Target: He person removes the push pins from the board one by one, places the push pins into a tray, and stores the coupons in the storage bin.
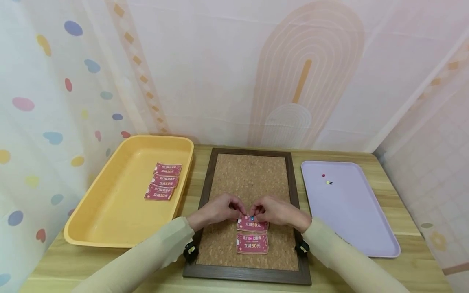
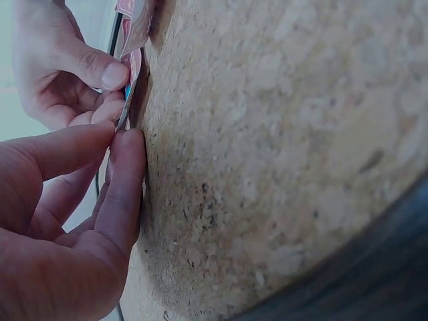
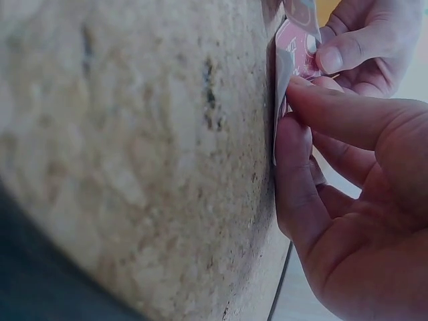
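Note:
On the framed corkboard (image 1: 253, 175) lie two red coupons, one above the other. My left hand (image 1: 221, 208) pinches the upper left edge of the upper coupon (image 1: 253, 225); in the left wrist view the coupon's edge (image 2: 124, 118) runs between thumb and finger. My right hand (image 1: 275, 210) holds a small blue push pin (image 1: 252, 218) by its fingertips against the coupon's upper part. The pin's point is hidden. In the right wrist view, the coupon (image 3: 283, 100) stands slightly off the cork. Below it, the lower coupon (image 1: 252, 244) carries a pink pin (image 1: 250, 238).
A yellow tray (image 1: 110, 195) at the left holds three overlapping red coupons (image 1: 163, 181). At the right, a lilac tray (image 1: 348, 215) holds a red pin (image 1: 323, 176) and a yellow pin (image 1: 327, 182). Everything stands on a wooden table (image 1: 399, 203), with a patterned curtain (image 1: 205, 81) behind.

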`<state>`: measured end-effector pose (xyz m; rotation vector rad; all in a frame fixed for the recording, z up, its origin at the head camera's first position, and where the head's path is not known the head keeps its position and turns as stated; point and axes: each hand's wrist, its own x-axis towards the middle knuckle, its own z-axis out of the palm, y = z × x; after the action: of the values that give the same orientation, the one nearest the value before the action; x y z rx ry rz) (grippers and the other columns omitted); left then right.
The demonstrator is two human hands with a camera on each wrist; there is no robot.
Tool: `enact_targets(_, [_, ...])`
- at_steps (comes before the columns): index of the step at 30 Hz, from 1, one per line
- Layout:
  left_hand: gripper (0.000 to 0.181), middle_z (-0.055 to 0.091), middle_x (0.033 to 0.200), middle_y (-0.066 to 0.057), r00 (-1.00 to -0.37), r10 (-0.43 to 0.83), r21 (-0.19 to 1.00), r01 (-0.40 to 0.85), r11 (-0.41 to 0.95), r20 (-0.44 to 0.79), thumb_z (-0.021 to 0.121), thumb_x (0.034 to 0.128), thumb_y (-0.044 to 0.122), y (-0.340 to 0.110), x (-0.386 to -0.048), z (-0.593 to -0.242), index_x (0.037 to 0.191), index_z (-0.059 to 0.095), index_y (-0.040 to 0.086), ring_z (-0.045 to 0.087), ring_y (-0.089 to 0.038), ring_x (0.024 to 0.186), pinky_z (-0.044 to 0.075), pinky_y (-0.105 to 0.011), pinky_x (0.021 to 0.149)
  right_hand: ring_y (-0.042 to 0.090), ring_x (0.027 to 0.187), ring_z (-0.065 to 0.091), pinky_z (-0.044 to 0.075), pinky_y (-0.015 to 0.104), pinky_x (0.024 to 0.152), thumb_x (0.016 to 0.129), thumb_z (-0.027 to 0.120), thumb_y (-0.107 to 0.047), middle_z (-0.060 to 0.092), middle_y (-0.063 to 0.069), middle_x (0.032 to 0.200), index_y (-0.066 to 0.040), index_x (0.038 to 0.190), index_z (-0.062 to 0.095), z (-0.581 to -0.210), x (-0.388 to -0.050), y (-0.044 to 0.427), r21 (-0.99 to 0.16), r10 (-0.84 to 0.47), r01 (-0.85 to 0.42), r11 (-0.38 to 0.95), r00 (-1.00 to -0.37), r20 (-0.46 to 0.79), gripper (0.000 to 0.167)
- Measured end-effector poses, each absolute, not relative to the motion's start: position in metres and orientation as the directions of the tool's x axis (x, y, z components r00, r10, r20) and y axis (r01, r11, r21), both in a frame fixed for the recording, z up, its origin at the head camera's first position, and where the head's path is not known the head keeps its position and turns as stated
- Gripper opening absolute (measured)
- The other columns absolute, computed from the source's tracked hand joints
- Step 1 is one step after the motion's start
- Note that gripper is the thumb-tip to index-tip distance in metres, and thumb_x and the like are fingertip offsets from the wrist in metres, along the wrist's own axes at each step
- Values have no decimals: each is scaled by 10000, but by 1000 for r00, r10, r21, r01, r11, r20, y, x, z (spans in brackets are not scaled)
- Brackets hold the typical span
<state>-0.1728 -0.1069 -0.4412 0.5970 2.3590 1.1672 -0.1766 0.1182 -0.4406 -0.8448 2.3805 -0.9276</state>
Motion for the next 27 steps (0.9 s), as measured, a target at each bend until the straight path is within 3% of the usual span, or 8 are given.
enact_targets(11, [150,734,911,-10,-811,542,804,165,572,-220,700,869,-60,-106,-173,-440,925,779,56,568,-128,793,468,-269,685,58,664,580,486,232,592,927,745,-24,659,-64,784,-89,908,732,-441,-177,116,-719,-671,-357,596,-713,-203,69])
enact_targets(17, [156,735,913,-1,-816,526,792,150,592,-239,699,874,-45,-106,-173,-441,937,784,70,559,-132,791,458,-263,682,59,662,549,467,233,607,948,713,-31,643,-51,783,-37,924,723,-440,-176,116,-725,-682,-361,587,-702,-202,27])
enact_targets(27, [125,746,922,-1,-803,554,791,187,582,-218,712,886,-17,-107,-174,-441,948,789,59,576,-118,810,475,-266,717,67,642,558,464,240,590,929,733,-16,636,-63,774,-71,897,717,-439,-175,113,-687,-665,-374,623,-715,-215,65])
